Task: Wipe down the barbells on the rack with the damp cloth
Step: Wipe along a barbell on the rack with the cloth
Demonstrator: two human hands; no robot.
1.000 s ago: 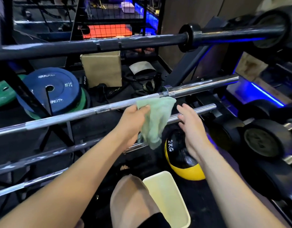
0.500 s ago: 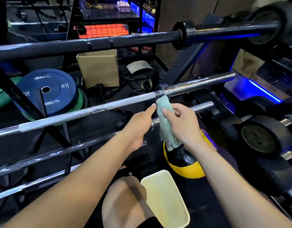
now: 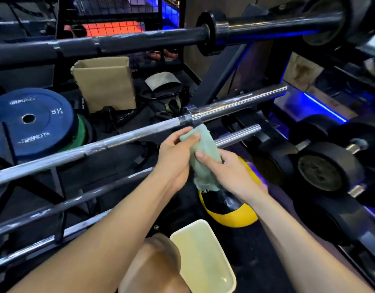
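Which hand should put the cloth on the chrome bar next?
Left, probably. The left hand pinches the cloth's top end just under the chrome bar; the right hand grips it lower, farther from that bar.

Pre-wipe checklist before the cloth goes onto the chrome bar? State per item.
1. Cloth in hand: ok, left hand and right hand both grip it.
2. Cloth folded ready: not ok, bunched with its tail hanging.
3. Cloth on chrome barbell: not ok, held just below it.
4. Bar seated on rack: cannot tell, supports hidden.
5. Cloth damp: cannot tell.
6. Basin within reach: ok, beside the knee.
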